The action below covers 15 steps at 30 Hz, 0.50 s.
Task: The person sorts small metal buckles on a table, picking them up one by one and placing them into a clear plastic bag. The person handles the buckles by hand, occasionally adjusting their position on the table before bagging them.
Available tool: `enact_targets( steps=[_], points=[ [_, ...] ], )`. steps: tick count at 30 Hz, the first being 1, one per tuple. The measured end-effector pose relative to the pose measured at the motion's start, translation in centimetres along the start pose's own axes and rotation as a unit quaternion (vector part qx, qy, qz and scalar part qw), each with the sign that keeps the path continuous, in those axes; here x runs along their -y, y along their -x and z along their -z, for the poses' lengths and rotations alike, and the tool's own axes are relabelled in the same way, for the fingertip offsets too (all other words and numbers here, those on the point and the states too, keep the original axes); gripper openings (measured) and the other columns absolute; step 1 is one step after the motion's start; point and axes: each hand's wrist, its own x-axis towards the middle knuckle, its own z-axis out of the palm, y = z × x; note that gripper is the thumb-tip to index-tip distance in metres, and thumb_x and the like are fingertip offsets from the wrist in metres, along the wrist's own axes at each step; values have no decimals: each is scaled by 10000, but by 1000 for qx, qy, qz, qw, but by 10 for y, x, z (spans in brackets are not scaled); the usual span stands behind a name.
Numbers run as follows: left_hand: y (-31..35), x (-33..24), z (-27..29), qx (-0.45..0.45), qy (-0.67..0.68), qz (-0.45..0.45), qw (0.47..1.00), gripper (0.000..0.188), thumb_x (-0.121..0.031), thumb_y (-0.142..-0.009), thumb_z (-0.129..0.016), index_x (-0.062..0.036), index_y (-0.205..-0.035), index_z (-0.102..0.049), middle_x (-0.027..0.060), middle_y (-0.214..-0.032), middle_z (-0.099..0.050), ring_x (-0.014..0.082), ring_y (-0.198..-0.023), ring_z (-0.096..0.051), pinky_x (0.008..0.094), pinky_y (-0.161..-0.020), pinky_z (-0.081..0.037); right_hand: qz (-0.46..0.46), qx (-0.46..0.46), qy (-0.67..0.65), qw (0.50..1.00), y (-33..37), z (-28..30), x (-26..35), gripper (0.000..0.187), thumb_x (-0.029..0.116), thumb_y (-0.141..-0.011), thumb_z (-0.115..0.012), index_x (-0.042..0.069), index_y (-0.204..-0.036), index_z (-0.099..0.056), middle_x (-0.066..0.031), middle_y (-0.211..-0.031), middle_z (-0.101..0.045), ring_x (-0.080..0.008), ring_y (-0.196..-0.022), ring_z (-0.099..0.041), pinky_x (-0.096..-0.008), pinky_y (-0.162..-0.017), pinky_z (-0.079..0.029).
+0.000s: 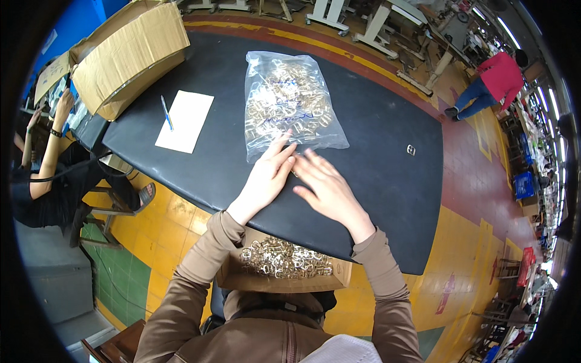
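Note:
A clear plastic bag [290, 100] full of small gold-coloured metal buckles lies flat on the dark table, with blue handwriting on it. At the bag's near edge, my left hand [270, 174] has its fingers stretched forward, the tips on or just over the plastic. My right hand [327, 190] is beside it, palm down with fingers spread and slightly blurred. The fingers of both hands meet or nearly meet. A small shiny bit shows between them, too small to name. In my lap, a shallow cardboard box [254, 282] holds many loose metal buckles [284, 259].
One single buckle [411, 150] lies at the table's right. White paper [192, 124] with a blue pen [166, 113] lies at left. Behind it stands a big cardboard carton [130, 54]. A seated person [45, 175] is at far left; another person [499, 78] stands at upper right.

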Motion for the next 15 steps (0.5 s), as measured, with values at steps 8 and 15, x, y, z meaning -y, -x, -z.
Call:
enact_targets(
  steps=[8, 15],
  points=[
    [-54, 11, -24, -34, -245, -26, 969, 660, -380, -1064, -605, -8, -1586, -446, 289, -1619, -423, 489, -1500, -394, 619, -1231, -292, 70, 74, -123, 987, 36, -7, 44, 453, 281, -1049, -657, 33, -1428, -639, -150, -1526, -605, -330, -1452, -536, -472, -1218, -430],
    [-111, 20, -27, -99, -359, 8, 928, 654, -533, -1055, -558, -255, -1634, -435, 121, -1721, -348, 472, -1565, -306, 683, -1235, -236, 9, 106, -279, 954, 102, 9, 75, 330, 178, -990, -733, 50, -1293, -760, -86, -1398, -720, -276, -1364, -638, -467, -1197, -460]
  ],
)
